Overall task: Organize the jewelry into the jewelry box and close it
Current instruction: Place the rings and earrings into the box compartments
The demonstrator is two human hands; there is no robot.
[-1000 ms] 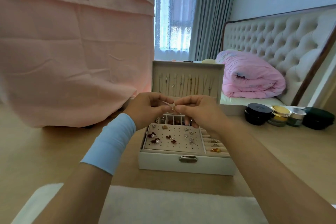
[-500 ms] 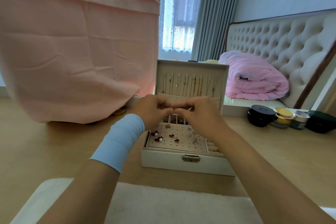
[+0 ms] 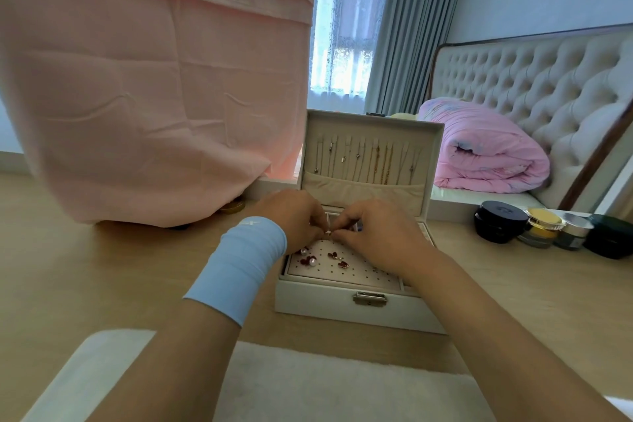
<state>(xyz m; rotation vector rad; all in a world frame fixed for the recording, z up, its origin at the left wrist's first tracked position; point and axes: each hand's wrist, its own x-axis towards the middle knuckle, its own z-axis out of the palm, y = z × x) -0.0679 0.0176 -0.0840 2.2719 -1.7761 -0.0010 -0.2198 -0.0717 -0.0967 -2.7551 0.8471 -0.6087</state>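
A white jewelry box point(image 3: 329, 305) stands on the wooden table with its lid point(image 3: 371, 128) upright. Several necklaces point(image 3: 376, 161) hang inside the lid. Red and pearl earrings point(image 3: 310, 260) sit in the perforated earring panel point(image 3: 363, 276). My left hand point(image 3: 294, 219), with a light blue wristband, and my right hand point(image 3: 373, 233) meet over the back of the panel. Together their fingertips pinch a small earring point(image 3: 328, 233). My right hand hides the panel's right side and the ring rolls.
A pink cloth point(image 3: 150, 86) hangs over something at the left, touching the table. Dark and gold-lidded cosmetic jars point(image 3: 544, 226) stand at the right. A white fluffy mat point(image 3: 308, 384) lies near me. Behind are a bed with a pink duvet point(image 3: 479, 151) and curtains.
Both hands have dropped from in front of the lid down to the earring panel, still pinched together on the small earring. The camera has moved closer to the box.
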